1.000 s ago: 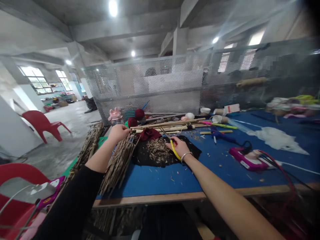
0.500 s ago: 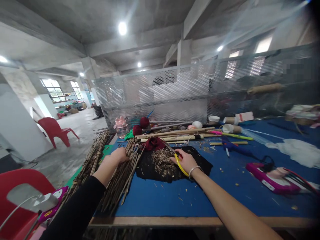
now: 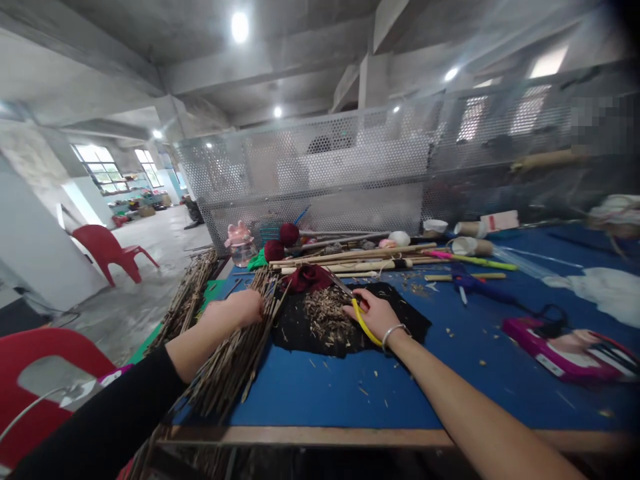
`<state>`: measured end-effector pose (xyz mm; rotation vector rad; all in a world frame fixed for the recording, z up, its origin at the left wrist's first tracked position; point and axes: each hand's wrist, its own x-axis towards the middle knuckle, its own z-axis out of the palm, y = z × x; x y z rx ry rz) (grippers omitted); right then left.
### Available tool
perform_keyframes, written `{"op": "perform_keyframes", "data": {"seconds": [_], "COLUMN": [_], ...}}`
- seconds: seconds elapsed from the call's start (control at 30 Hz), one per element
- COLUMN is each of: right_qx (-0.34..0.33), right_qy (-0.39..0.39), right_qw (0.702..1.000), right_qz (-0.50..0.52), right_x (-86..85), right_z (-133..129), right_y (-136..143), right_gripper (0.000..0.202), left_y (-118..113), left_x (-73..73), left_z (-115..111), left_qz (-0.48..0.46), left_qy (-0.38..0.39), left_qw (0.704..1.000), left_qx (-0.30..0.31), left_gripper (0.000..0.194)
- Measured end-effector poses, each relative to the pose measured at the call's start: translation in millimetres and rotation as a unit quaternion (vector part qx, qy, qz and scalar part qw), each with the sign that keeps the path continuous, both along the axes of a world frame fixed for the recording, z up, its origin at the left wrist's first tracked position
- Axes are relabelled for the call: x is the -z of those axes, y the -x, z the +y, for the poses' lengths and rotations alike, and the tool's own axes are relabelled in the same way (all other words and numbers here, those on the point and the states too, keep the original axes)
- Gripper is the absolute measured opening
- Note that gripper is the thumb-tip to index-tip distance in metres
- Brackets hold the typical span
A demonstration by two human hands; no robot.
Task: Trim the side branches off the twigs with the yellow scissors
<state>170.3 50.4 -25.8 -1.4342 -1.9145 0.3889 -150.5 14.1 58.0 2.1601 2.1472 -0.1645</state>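
A bundle of thin brown twigs [image 3: 227,367] lies along the left of the blue-topped table. My left hand [image 3: 243,309] is over its upper part, fingers curled down and closed on twigs; the fingertips are partly hidden. My right hand [image 3: 376,316] grips scissors [image 3: 367,325] by their yellow handles, the metal blades pointing up and left. Under the blades, short cut twig pieces [image 3: 327,312] are heaped on a black cloth [image 3: 295,337]. Dark red yarn or cloth [image 3: 309,278] lies at the heap's far edge.
Another twig bundle [image 3: 183,293] lies further left. Wooden sticks [image 3: 345,265] and dark red yarn balls [image 3: 289,234] line the back, before a perforated metal screen [image 3: 325,173]. A blue glue gun [image 3: 480,291] and a magenta power strip [image 3: 540,347] are at right.
My left hand has shifted slightly right and up over the twigs, its forearm lying flatter. My right hand keeps the scissors in nearly the same spot. The camera view has moved a little.
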Motion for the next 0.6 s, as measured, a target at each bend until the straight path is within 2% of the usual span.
{"op": "perform_keyframes", "data": {"seconds": [0.13,0.33,0.47,0.53,0.6], "right_qx": [0.003,0.0,-0.009,-0.013,-0.013], "right_qy": [-0.011,-0.007,-0.011,-0.015,-0.017], "right_qw": [1.0,0.999,0.999,0.999,0.999], "right_qz": [0.01,0.031,0.041,0.044,0.047], "right_x": [0.0,2.2,3.4,2.9,2.2], "right_z": [0,2,2,2,1], "right_y": [1,0,-1,-1,-1], "right_gripper": [0.041,0.04,0.041,0.041,0.042], "left_y": [4,7,-2,-4,-2], "left_x": [-0.8,-6.4,2.3,9.8,16.7], "left_z": [-5,0,3,6,9], "left_qz": [0.121,0.137,0.08,0.016,-0.064], "left_qy": [0.017,-0.006,-0.011,-0.012,-0.049], "left_qw": [0.992,0.991,0.997,1.0,0.995], "left_qx": [0.006,-0.009,0.005,-0.019,-0.056], "left_gripper": [0.02,0.028,0.033,0.029,0.021]}}
